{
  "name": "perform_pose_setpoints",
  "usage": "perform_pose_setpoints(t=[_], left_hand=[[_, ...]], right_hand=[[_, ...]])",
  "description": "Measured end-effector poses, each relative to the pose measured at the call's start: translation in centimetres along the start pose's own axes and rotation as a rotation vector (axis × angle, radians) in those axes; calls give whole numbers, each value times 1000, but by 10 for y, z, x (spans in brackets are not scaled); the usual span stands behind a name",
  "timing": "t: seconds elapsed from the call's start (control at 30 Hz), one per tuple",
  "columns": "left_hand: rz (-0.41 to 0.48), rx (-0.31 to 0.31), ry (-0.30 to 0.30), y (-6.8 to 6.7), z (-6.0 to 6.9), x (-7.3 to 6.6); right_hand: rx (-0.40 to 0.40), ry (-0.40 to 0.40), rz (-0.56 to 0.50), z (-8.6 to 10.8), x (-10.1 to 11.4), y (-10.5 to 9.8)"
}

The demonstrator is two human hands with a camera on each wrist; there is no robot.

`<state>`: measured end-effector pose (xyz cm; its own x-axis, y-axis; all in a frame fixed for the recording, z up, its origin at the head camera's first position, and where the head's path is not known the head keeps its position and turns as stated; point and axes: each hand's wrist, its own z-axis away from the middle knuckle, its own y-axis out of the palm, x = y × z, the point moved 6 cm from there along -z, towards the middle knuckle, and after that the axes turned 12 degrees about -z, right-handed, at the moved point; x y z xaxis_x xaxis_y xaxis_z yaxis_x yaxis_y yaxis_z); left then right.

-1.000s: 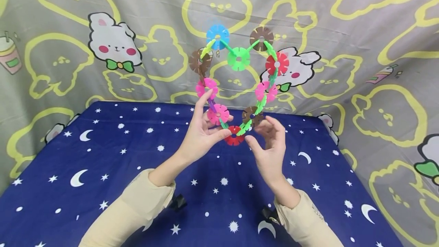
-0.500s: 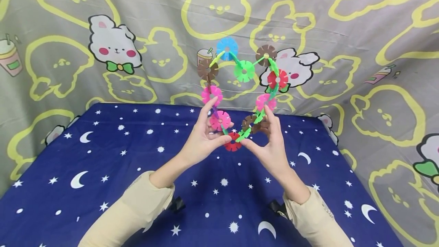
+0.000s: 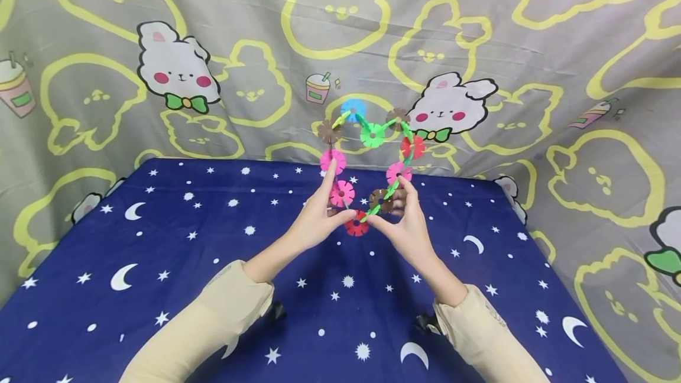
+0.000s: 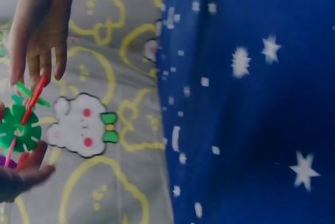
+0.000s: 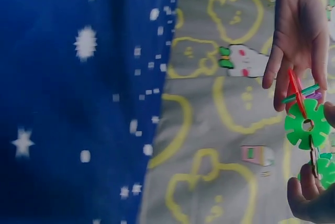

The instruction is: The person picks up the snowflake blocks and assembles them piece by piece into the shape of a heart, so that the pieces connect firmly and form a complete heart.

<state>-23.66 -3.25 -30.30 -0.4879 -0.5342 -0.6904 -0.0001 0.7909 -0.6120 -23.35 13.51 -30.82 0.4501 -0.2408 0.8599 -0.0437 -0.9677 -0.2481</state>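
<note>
A heart-shaped ring of slotted plastic discs is held up over the far part of the table. My left hand (image 3: pixel 315 218) grips its lower left side, thumb near the red disc (image 3: pixel 356 227) at the bottom tip and index finger along the upper pink disc (image 3: pixel 333 162). The lower right side is held by my right hand (image 3: pixel 408 226), whose fingers pass behind the brown disc (image 3: pixel 380 200). A blue disc (image 3: pixel 353 110) tops the left lobe, and a green disc (image 3: pixel 372 135) sits in the dip. Wrist views show the ring edge-on, with a green disc (image 5: pixel 306 124) facing the right camera.
A dark blue cloth (image 3: pixel 239 306) with white stars and moons covers the table. Behind it hangs a grey curtain (image 3: pixel 255 10) printed with yellow outlines and white rabbits. Its folds also run down the right side.
The right hand's index finger and thumb have closed in on the ring's right side. Both hands have then moved the ring lower in view, and it looks smaller and more tilted back.
</note>
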Motion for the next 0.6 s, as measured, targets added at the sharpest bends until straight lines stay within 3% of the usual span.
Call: perform_pose_setpoints(t=[0.2, 0.4, 0.6], left_hand=[[-143, 6, -38, 10, -7, 27], [-117, 87, -166, 27, -13, 65], [-143, 112, -244, 44, -10, 86]], right_hand=[[40, 94, 45, -6, -32, 8], [119, 125, 134, -12, -65, 19], [165, 122, 191, -12, -81, 30]])
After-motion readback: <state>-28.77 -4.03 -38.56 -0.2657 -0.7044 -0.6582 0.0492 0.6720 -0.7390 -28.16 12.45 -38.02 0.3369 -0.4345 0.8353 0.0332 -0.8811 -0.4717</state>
